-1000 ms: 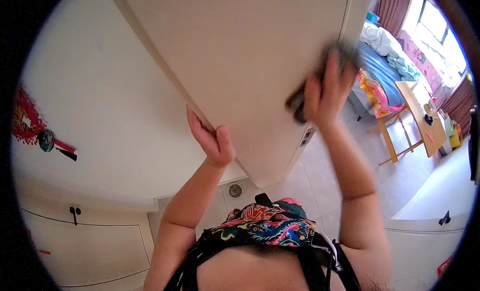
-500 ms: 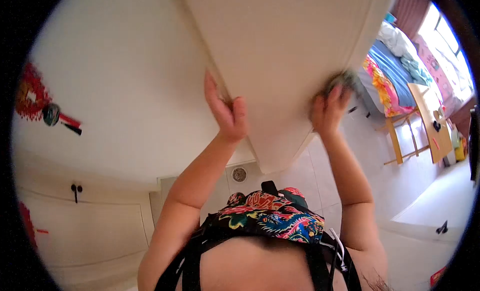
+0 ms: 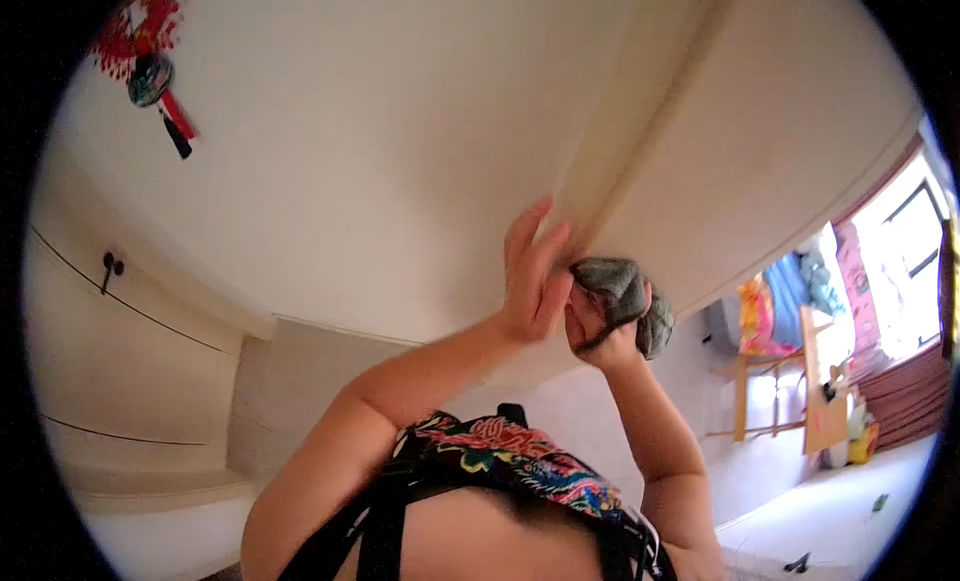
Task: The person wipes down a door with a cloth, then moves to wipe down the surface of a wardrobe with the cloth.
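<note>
A dark grey-green cloth (image 3: 612, 284) is bunched in my right hand (image 3: 604, 343), whose fingers are wrapped round it. Some of the cloth sticks out on the far side of the wrist. Close beside it, my left hand (image 3: 532, 281) has its fingers stretched out near the edge of a cream door (image 3: 770, 171). Whether the left fingertips touch the door or the pale wall (image 3: 400, 161) is unclear. Both hands are nearly together at the corner between wall and door.
A red tasselled ornament (image 3: 150, 76) hangs on the wall at the upper left. Below it is a door with a black handle (image 3: 112, 269). At right are a wooden table (image 3: 822, 381), a bed (image 3: 785, 296) and a bright window (image 3: 915, 216). Grey tiles (image 3: 290, 391) cover the floor.
My right hand has moved left with the cloth, from the door's far edge to beside my left hand. My left hand has shifted right in view. The camera has turned.
</note>
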The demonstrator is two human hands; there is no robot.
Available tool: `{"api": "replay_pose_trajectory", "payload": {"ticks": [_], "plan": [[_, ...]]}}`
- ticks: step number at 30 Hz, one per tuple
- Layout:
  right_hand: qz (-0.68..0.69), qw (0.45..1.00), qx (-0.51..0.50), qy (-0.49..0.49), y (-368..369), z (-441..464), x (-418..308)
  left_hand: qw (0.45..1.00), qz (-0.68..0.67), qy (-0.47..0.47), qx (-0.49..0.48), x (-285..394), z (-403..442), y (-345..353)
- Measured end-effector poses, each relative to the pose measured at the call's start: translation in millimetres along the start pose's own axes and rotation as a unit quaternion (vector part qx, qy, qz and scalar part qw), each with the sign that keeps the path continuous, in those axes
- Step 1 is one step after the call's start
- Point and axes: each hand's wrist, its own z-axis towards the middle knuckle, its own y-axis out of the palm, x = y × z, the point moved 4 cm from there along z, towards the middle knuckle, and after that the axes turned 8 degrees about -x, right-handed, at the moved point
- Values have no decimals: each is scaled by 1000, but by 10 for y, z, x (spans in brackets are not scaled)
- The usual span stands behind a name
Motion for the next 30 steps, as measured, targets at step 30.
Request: {"api": "replay_pose_trajectory", "payload": {"ticks": [30], "plan": [[257,841,252,405,-1480,-1353,-175,962,40,249,102,999,2693,-146]]}}
